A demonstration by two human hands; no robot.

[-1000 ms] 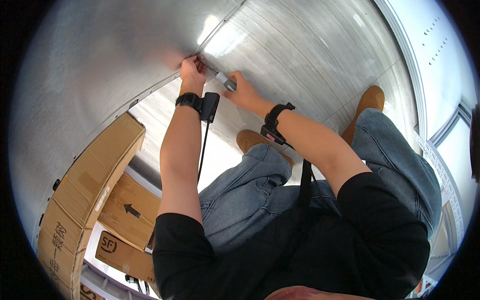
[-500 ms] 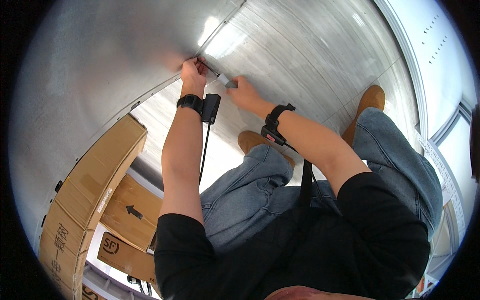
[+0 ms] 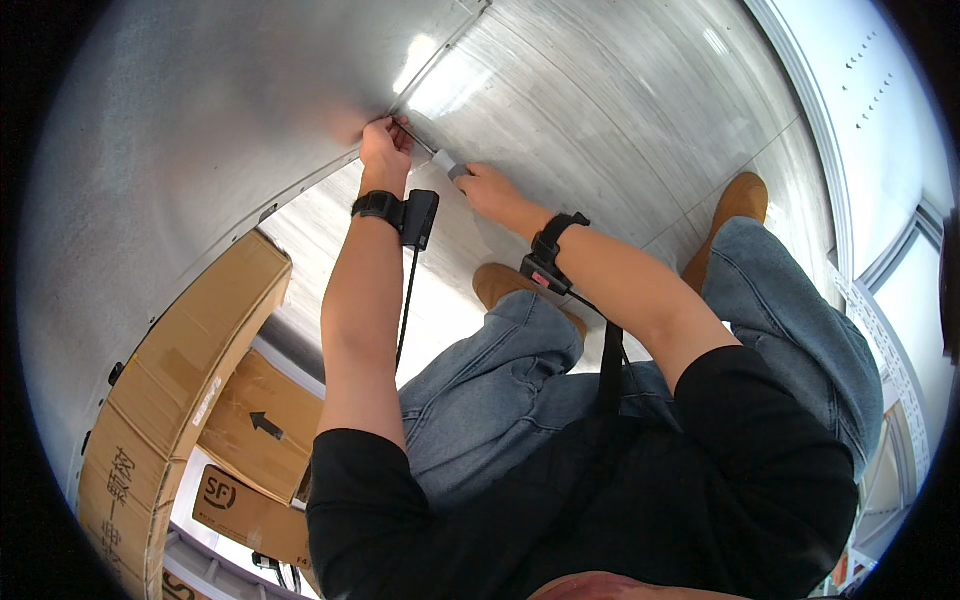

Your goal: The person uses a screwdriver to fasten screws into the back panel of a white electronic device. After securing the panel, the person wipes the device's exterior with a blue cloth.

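Note:
My right hand [image 3: 488,190] is closed round the grey handle of a screwdriver [image 3: 447,163]. Its thin shaft slants up and left to the edge of a large grey metal panel [image 3: 230,110]. At that edge my left hand [image 3: 386,143] has its fingers bent close together by the screwdriver's tip. Whatever those fingers pinch is too small to make out, and the tip itself is partly hidden by them. Black straps with small black boxes sit on both wrists.
Cardboard boxes [image 3: 190,350] stand at the lower left, beside the panel's edge. Light wood-look floor [image 3: 620,110] lies beyond my hands. A white door-like frame [image 3: 815,110] runs along the right. My brown shoes [image 3: 738,200] rest on the floor.
My right hand has shifted its hold slightly on the screwdriver handle, its fingers now wrapped more closely. The left hand stays almost in place at the panel's edge.

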